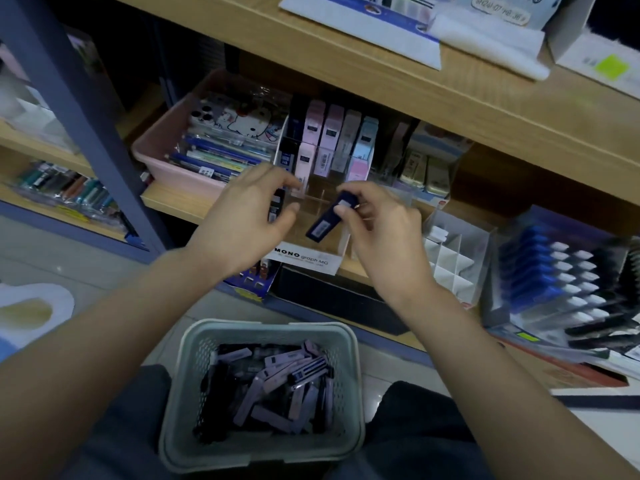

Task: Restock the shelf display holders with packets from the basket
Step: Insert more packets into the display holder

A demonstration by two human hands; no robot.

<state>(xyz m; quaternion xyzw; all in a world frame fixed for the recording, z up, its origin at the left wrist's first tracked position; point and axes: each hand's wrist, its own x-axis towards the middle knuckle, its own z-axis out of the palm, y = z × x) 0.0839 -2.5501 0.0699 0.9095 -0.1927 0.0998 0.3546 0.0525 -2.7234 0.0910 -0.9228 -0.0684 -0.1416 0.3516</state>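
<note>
The dark blue packet (pixel 327 221) hangs tilted. Its upper end is pinched between the thumb and fingertips of the right hand (pixel 377 230), and its lower end is free above the clear display holder (pixel 346 244) on the shelf (pixel 173 202). Just beside it, the left hand (pixel 242 220) grips a black packet (pixel 277 207) against its palm, fingers loosely curled. Below, between the knees, the grey basket (pixel 263 329) holds a heap of packets (pixel 277 379).

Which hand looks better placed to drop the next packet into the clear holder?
Right, probably. The right hand pinches a blue packet just over empty front slots of the clear holder; the left hand holds a dark packet at its left edge.
</note>
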